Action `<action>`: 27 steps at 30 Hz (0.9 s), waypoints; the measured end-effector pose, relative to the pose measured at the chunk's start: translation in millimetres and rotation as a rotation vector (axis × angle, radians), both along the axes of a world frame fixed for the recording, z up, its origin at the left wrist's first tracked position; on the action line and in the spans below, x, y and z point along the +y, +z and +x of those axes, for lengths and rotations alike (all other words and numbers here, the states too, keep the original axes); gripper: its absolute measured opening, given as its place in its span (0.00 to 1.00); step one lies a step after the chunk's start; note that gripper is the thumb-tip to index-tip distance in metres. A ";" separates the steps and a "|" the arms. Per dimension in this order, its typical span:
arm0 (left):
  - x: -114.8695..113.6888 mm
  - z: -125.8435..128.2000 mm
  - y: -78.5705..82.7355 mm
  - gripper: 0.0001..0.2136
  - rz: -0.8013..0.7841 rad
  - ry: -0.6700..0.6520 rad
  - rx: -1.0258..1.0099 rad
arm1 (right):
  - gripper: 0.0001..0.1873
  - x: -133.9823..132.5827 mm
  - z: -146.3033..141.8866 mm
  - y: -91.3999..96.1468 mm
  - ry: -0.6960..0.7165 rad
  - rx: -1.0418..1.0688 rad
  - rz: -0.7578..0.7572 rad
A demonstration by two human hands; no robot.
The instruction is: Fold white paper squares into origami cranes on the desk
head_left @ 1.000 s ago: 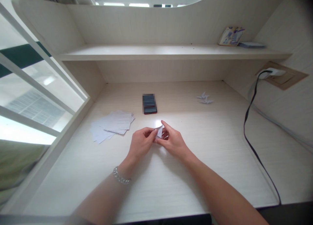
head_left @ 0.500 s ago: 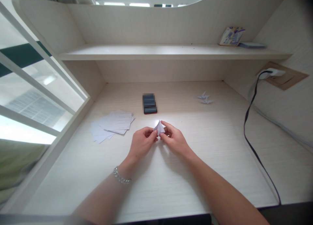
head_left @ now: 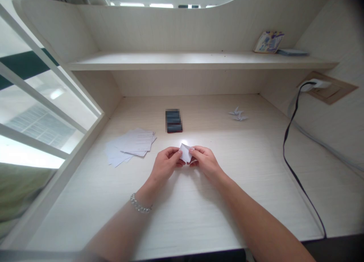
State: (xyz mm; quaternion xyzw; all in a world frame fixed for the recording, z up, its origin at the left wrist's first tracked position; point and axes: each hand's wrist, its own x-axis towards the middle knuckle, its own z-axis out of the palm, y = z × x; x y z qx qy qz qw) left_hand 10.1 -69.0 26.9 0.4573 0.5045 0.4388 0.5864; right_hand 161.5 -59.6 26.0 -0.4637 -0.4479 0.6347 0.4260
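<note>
A small piece of folded white paper (head_left: 185,153) is held just above the desk, roughly diamond-shaped from this angle. My left hand (head_left: 166,161) pinches its left edge between thumb and fingers. At its right edge, my right hand (head_left: 205,159) grips it the same way, thumb on top. The fingertips behind the paper are partly hidden. Left of my hands lie several loose sheets of white paper (head_left: 136,142), overlapping. Folded paper cranes (head_left: 238,113) rest farther back on the right.
A dark phone (head_left: 174,121), its screen blurred, lies beyond my hands. A black cable (head_left: 287,140) runs from the wall socket (head_left: 330,87) down the desk's right side. Above the desk a shelf (head_left: 170,60) holds a small colourful box (head_left: 269,41). White rails (head_left: 42,83) stand at left.
The folded paper has gone from pointed with flaps spread to a flatter diamond facing me. My right fingers have shifted from its tip and lower edge to its right side.
</note>
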 end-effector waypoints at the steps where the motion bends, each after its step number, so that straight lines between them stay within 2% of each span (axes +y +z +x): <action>1: 0.1 -0.1 0.0 0.13 0.003 0.001 -0.006 | 0.13 -0.1 -0.1 0.3 0.009 0.008 -0.016; 4: 0.7 -1.2 -0.7 0.14 0.012 -0.010 0.001 | 0.14 -0.6 0.1 -0.7 -0.010 -0.042 0.017; 9: 1.2 -2.1 -1.7 0.13 0.013 -0.017 0.048 | 0.16 -3.8 1.5 -0.9 -0.177 -0.302 0.279; 12: 0.6 -1.3 -1.8 0.13 0.014 -0.008 0.052 | 0.13 -6.5 1.7 3.1 -0.200 -0.409 0.365; 17: -0.4 -0.1 0.1 0.12 -0.020 -0.010 -0.009 | 0.11 -8.3 1.7 6.7 -0.192 -0.477 0.381; 27: -0.4 -0.4 5.3 0.14 -0.163 -0.079 -0.186 | 0.10 -8.2 1.6 2.4 -0.172 -0.496 0.473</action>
